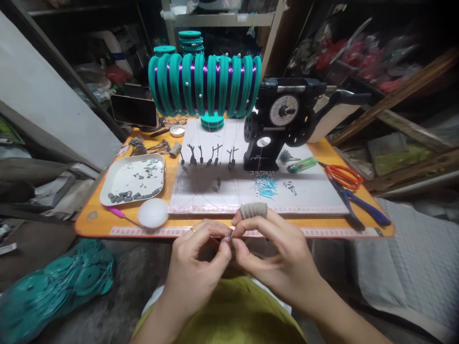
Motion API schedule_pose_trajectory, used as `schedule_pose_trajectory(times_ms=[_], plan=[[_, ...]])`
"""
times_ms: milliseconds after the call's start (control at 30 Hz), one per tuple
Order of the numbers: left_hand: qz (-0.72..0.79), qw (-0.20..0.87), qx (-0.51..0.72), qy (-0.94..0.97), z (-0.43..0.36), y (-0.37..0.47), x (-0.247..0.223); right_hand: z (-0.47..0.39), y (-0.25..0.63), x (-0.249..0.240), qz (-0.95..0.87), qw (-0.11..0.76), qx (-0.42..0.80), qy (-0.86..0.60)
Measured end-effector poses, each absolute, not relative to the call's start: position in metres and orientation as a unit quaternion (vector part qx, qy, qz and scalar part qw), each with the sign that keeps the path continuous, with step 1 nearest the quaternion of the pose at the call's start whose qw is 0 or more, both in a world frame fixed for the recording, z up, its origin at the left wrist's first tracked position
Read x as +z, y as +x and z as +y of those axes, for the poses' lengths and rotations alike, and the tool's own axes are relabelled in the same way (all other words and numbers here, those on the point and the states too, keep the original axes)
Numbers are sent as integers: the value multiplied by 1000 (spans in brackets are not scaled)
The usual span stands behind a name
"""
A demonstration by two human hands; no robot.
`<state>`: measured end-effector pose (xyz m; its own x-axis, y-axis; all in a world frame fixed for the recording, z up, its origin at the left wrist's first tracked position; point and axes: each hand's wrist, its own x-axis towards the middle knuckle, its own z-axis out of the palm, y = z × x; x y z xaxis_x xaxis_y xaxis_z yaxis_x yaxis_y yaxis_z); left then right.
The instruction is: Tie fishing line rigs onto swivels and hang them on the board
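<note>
Just in front of the table's near edge, my left hand and my right hand meet fingertip to fingertip. Both pinch a small dark metallic piece, too small to name. A ring sits on a left finger, and a grey knitted sleeve wraps a right finger. Beyond the hands lies a white board with small dark weights and forked dark pieces on thin lines. Above it hangs a row of teal spools wound with purple line, joined to a black winding machine.
On the left are a white tray of grey pieces, a white round dish, a pink-handled tool and a phone. Blue-handled pliers, orange-handled scissors and a green cutter lie right. Beads and blue strands sit centre-right.
</note>
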<state>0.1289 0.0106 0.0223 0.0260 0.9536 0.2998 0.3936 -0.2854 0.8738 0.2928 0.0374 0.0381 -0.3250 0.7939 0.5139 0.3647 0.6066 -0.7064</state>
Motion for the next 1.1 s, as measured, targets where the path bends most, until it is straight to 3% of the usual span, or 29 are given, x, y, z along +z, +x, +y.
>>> schedule_pose_trajectory(times_ms=[400, 633, 933, 1100], plan=[[490, 269, 502, 660, 12, 127, 22, 40, 294, 44, -775, 420, 284, -376], [509, 411, 529, 540, 9, 124, 11, 37, 290, 34, -806, 414, 212, -366], [518, 306, 584, 545, 4, 138, 9, 33, 280, 27, -839, 417, 45, -347], [526, 280, 611, 521, 2, 138, 7, 32, 284, 25, -815, 439, 69, -371]])
